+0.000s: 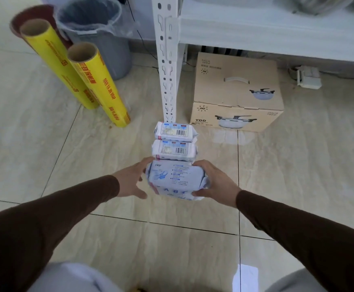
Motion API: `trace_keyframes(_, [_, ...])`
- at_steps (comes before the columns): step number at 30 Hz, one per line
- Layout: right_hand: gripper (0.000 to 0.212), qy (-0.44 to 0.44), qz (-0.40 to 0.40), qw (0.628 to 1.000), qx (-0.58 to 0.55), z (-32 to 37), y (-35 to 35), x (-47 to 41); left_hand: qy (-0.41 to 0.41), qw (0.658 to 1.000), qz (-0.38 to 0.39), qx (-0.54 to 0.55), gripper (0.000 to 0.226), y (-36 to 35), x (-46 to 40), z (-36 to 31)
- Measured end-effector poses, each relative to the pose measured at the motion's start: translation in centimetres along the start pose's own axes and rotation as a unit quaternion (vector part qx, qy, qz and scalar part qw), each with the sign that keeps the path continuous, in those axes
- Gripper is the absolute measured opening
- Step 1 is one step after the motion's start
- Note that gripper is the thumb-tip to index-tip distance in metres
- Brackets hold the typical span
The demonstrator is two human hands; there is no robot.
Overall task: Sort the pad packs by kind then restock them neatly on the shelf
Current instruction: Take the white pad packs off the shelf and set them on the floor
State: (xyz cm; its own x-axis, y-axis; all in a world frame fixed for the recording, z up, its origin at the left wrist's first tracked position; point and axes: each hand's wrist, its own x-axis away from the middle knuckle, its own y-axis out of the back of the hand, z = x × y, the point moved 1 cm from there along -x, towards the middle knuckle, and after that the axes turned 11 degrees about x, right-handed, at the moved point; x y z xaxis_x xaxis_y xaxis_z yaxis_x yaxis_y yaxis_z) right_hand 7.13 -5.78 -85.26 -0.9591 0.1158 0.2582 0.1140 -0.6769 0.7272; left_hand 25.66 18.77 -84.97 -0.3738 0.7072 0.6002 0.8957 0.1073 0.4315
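Right hand grips nearest pad pack; left hand released, fingers spread beside it.

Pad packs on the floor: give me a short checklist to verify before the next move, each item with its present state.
1. Right hand has a grip on the nearest pad pack: ok.
2. Left hand has a grip too: not ok, fingers spread beside it.
3. Middle pack and far pack lined up: ok.
4. All three the same kind: cannot tell.
5. Shelf has room: cannot tell.
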Motion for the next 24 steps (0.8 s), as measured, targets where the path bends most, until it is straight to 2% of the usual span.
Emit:
trace_keyframes(3, [0.074, 0.005, 0.024, 1.000, -0.015, 0.5, -2.5, 0.1, 0.015, 0.998, 0.017, 0.062, 0.116, -1.5, 0.3, 0.8])
trace_keyframes(6, [0.076, -0.004, 0.043, 0.999, 0.012, 0.2, -5.1, 0.2, 0.047, 0.999, 0.019, 0.018, 0.097, -3.1, -0.1, 2.2])
trace_keyframes(8, [0.076, -0.018, 0.044, 0.996, 0.073, -0.4, -6.6, 0.3, 0.065, 0.998, 0.011, -0.019, 0.089, -4.3, -0.6, 2.8])
trace_keyframes(12, [0.075, -0.055, 0.026, 0.974, 0.219, -1.3, -8.5, 0.5, 0.074, 0.996, -0.017, -0.040, 0.093, -6.8, -2.1, 3.6])
trace_keyframes(19, [0.057, -0.166, 0.016, 0.975, 0.150, -1.4, -11.1, 0.5, 0.062, 0.996, -0.052, -0.036, 0.085, -8.0, -3.7, 4.0])
trace_keyframes(24, [0.060, -0.202, -0.011, 0.976, 0.081, -1.3, -11.9, 0.3, 0.062, 0.994, -0.083, -0.030, 0.070, -6.9, -3.8, 4.3])
